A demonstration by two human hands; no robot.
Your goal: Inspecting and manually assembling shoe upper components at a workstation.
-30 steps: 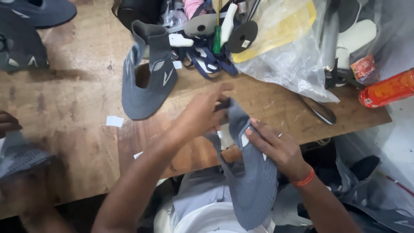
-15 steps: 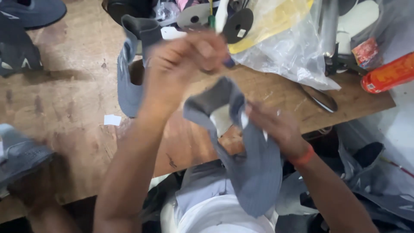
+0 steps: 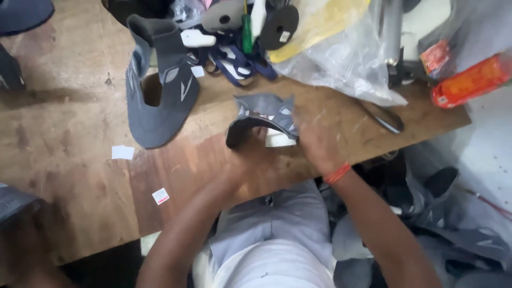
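A grey fabric shoe upper (image 3: 262, 113) with pale markings is bent over at the near edge of the wooden table (image 3: 69, 160). My left hand (image 3: 249, 159) grips it from below on its left side. My right hand (image 3: 316, 140), with an orange band on the wrist, holds its right side. Both hands are blurred by motion. A second grey shoe upper (image 3: 157, 93) with a high collar lies flat on the table to the left, apart from my hands.
Dark blue straps (image 3: 234, 66), black insoles and a clear plastic bag (image 3: 346, 58) crowd the far edge. An orange can (image 3: 469, 80) lies at right, a dark metal tool (image 3: 385, 118) near it. More grey uppers (image 3: 453, 229) are heaped at lower right. Paper scraps (image 3: 122, 152) dot the table.
My hands raised the grey upper off my lap toward the camera, then brought it down onto the table's near edge, where it is now bent over between both hands.
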